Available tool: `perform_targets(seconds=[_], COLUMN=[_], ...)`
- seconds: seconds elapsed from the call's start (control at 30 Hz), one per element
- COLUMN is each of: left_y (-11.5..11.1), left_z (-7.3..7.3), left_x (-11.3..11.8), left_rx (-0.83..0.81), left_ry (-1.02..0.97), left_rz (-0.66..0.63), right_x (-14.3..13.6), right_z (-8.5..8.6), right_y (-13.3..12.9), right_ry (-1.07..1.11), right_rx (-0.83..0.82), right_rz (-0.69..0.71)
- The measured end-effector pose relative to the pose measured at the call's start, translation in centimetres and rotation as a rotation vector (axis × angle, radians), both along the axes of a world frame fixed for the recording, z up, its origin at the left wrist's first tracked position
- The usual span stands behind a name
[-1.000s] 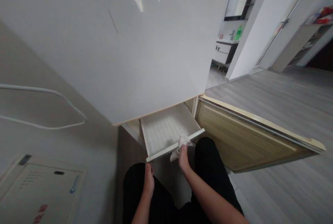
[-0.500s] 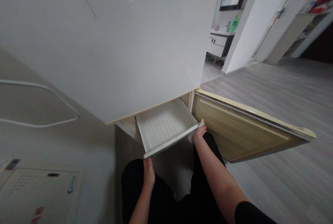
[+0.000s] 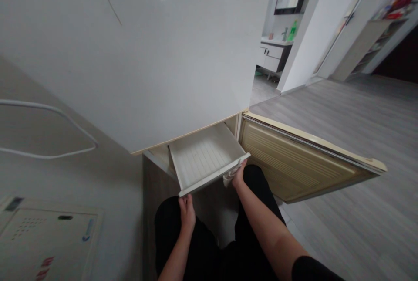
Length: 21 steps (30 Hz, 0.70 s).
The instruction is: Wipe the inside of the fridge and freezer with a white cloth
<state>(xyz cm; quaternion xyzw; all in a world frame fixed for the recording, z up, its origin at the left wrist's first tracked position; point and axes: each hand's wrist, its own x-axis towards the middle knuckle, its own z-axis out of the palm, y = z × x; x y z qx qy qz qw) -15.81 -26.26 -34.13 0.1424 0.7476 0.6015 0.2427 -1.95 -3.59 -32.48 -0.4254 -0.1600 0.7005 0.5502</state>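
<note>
A shallow white drawer (image 3: 202, 154) with a ribbed bottom is pulled partway out of the lower compartment of a fridge (image 3: 183, 54). Nothing lies inside it. My left hand (image 3: 187, 214) grips the drawer's front left corner from below, its fingertips partly hidden by the edge. Near the front right corner, my right hand (image 3: 239, 176) is closed on a crumpled whitish cloth (image 3: 229, 178), pressing it against the drawer's front face. The lower fridge door (image 3: 307, 163) stands open to the right, its yellowish ribbed inner side facing me.
My knees (image 3: 170, 215) are close below the drawer. On the left wall are a looped white cable (image 3: 52, 107) and a panel box (image 3: 48, 242). Grey wood-look floor (image 3: 352, 120) stretches to the right. Farther back stands a washbasin cabinet (image 3: 272, 56) with a green bottle (image 3: 292, 31).
My right hand has slid the cloth leftward along the drawer's front from the right corner. The left hand stays at its corner. The view has shifted slightly.
</note>
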Motion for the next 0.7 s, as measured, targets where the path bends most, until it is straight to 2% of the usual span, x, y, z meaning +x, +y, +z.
perform_targets(seconds=[0.07, 0.13, 0.2, 0.3, 0.4, 0.47, 0.53, 0.63, 0.7], left_y=[0.2, 0.2, 0.0, -0.4, -1.0, -1.2, -1.4, -1.5, -1.4], left_z=[-0.1, -0.1, 0.0, 0.1, 0.1, 0.0, 0.0, 0.4, 0.8], left_x=[0.1, 0.1, 0.1, -0.1, -0.8, -1.2, -1.5, -1.2, -0.8], left_rx=[0.000, 0.001, 0.006, 0.008, 0.016, 0.030, 0.036, 0.025, 0.021], left_ry=[0.002, 0.006, 0.016, 0.019, -0.012, -0.035, -0.034, 0.013, 0.039], left_rz=[0.010, 0.016, 0.013, -0.010, -0.023, -0.020, -0.039, -0.094, -0.096], right_x=[-1.6, -3.7, -6.0, -9.1, -11.1, -11.8, -12.1, -11.4, -9.9], right_z=[-0.2, -0.2, 0.0, 0.8, 2.1, 3.1, 4.0, 5.0, 5.3], right_y=[-2.9, -6.4, -10.3, -15.8, -19.0, -19.3, -18.4, -15.1, -12.2], right_ry=[0.112, 0.175, 0.237, 0.281, 0.311, 0.322, 0.314, 0.246, 0.152], right_rx=[-0.111, -0.152, -0.118, -0.160, -0.238, -0.293, -0.339, -0.325, -0.220], right_rz=[0.070, 0.170, 0.311, 0.549, 0.626, 0.583, 0.531, 0.459, 0.416])
